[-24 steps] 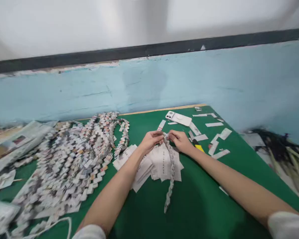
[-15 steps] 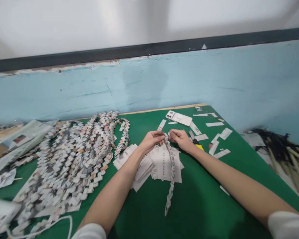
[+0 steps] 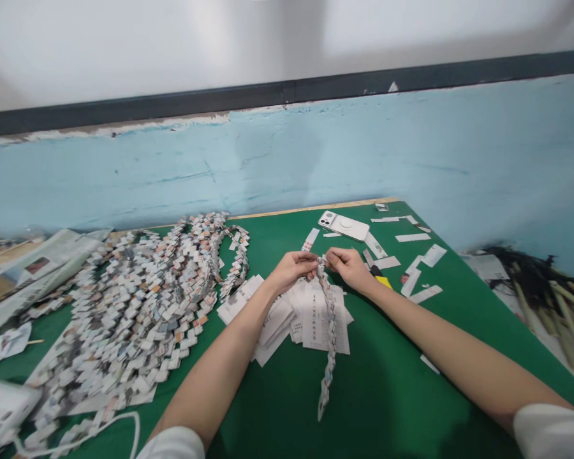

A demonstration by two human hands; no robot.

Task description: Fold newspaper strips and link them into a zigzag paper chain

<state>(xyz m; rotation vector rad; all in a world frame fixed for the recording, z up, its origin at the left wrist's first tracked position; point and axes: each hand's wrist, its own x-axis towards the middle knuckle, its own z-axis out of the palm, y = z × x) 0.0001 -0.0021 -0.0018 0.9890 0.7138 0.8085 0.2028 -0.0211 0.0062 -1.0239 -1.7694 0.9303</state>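
Observation:
Between my two hands is the top end of a folded-paper chain (image 3: 331,325), a zigzag braid of small printed paper links that hangs down toward me. My left hand (image 3: 295,269) pinches the chain's top from the left side. From the right, my right hand (image 3: 348,264) is closed at the same end, thumb and fingertips together on the end link. Exactly how the link sits in the fingers is too small to make out. Under the hands and chain lie printed paper sheets (image 3: 318,319), with a fanned stack of cut paper (image 3: 271,325) below my left wrist.
A large heap of paper chain (image 3: 148,306) covers the table's left side. Behind my hands lies a white phone (image 3: 344,226). Loose paper strips (image 3: 412,238) and a yellow-and-black tool (image 3: 381,278) are at right. A white device (image 3: 7,408) with a cable is near left.
Both hands stay in almost the same place at the chain's top end. The hanging chain has swung slightly, its lower tip now a little nearer to me.

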